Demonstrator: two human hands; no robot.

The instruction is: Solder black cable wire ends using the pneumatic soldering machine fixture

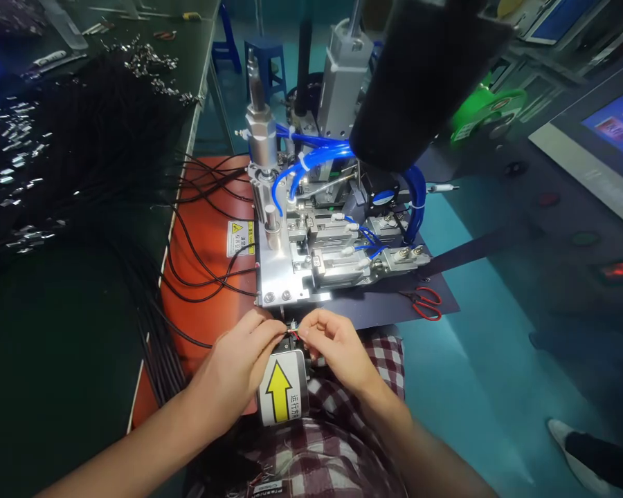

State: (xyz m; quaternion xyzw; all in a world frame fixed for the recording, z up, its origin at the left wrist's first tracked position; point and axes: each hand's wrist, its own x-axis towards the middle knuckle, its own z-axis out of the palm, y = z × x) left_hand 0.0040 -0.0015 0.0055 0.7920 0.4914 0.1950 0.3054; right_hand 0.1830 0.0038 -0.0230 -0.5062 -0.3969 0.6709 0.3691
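Observation:
My left hand [252, 342] and my right hand [337, 339] meet at the front edge of a metal machine [280, 270]. Between the fingertips are thin wire ends [293, 332], some red and some white. My left fingers pinch the wires from the left, where a black cable seems to come in. The right thumb and index finger close on the wires from the other side. Just below is a white label with a yellow arrow [279, 393] on a device. Fine detail at the fingertips is too small to tell.
Red-handled scissors [426, 303] lie right of the machine. Black cables [202, 280] cross the orange surface [187, 318] on the left, with a large cable bundle [109, 131] behind. Blue air tubes [316, 153] arch over the machine. A screen [615, 121] stands at right; a person's shoe [576, 456] shows lower right.

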